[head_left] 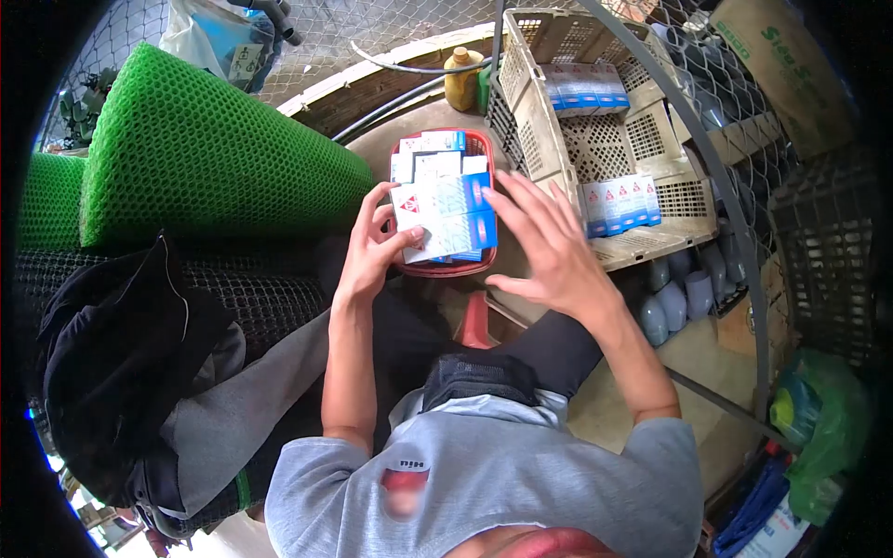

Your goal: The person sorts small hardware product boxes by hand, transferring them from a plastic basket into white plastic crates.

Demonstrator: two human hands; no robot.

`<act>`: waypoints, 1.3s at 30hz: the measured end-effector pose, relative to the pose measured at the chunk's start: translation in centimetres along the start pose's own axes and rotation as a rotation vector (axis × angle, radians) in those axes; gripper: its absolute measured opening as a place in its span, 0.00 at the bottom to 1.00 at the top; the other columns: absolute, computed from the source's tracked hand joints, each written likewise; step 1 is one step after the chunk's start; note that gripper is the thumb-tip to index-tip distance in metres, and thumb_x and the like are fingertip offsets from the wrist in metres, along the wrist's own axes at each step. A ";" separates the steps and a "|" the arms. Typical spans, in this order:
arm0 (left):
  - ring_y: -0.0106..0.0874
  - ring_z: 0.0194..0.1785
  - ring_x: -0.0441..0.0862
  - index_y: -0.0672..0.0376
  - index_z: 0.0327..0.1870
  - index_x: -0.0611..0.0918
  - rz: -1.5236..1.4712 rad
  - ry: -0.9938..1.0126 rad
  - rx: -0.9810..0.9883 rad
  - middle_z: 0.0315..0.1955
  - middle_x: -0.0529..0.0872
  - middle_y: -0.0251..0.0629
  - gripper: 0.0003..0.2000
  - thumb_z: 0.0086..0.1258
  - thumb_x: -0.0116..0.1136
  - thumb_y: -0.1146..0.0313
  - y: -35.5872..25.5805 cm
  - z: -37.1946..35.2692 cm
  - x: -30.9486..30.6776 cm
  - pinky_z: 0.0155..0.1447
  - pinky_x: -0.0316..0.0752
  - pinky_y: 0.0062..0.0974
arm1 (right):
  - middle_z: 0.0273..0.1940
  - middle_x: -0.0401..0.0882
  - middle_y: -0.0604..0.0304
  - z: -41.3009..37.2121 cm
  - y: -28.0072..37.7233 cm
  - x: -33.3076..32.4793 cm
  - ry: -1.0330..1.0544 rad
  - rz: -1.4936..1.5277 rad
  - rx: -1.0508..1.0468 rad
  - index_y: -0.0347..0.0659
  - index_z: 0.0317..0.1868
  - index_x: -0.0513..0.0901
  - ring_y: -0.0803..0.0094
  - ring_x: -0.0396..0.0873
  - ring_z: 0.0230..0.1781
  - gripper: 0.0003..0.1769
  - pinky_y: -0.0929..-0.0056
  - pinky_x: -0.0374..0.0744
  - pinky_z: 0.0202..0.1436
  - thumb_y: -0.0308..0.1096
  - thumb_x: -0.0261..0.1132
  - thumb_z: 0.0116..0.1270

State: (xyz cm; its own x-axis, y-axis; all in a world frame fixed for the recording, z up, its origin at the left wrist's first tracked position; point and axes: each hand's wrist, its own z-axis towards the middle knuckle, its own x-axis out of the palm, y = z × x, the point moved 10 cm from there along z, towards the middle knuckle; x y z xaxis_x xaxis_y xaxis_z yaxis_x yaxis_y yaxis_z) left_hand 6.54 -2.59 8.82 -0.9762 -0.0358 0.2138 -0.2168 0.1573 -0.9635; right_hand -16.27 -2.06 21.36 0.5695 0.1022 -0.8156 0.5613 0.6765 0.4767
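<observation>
We count at least four boxes point(443, 141) inside the rim of one red basket point(477, 142), two box rows point(621, 205) in one pale crate point(538, 126), two green mesh rolls point(214, 153), one yellow bottle point(460, 86).

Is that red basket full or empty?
Not empty: white-and-blue boxes show inside the red basket. Held boxes in the left hand cover part of it, so how full, I cannot tell.

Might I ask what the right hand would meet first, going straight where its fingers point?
Probably the blue-and-white cartons held by the left hand, though depth is unclear.
</observation>
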 end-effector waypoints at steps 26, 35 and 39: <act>0.40 0.61 0.86 0.55 0.79 0.66 -0.200 -0.329 -0.293 0.66 0.78 0.51 0.29 0.80 0.61 0.65 15.0 -4.6 -8.5 0.52 0.90 0.41 | 0.66 0.72 0.42 -5.6 -22.3 -6.5 -0.303 -0.201 0.540 0.43 0.80 0.64 0.47 0.75 0.67 0.55 0.53 0.74 0.72 0.35 0.81 0.52; 0.36 0.58 0.87 0.58 0.76 0.70 -0.167 -0.213 -0.290 0.61 0.82 0.47 0.27 0.80 0.63 0.63 15.5 -3.7 -7.3 0.50 0.90 0.36 | 0.67 0.66 0.25 -10.3 -32.2 4.0 0.247 -0.209 0.901 0.51 0.86 0.52 0.27 0.75 0.66 0.65 0.49 0.77 0.70 0.45 0.81 0.50; 0.36 0.59 0.87 0.58 0.75 0.72 -0.075 -0.198 -0.341 0.61 0.83 0.46 0.25 0.81 0.61 0.62 15.8 -3.4 -6.9 0.51 0.88 0.36 | 0.71 0.62 0.22 -10.2 -30.3 3.7 0.333 -0.271 0.958 0.51 0.85 0.51 0.26 0.74 0.68 0.66 0.49 0.76 0.72 0.47 0.81 0.51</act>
State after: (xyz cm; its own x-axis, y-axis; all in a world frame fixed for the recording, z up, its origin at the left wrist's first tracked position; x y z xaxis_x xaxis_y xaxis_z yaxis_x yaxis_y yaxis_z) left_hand 9.82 3.49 -7.37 -0.9458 -0.2443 0.2138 -0.3077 0.4645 -0.8304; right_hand -37.29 -14.70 0.59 0.2415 0.3278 -0.9134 0.9686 -0.1387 0.2063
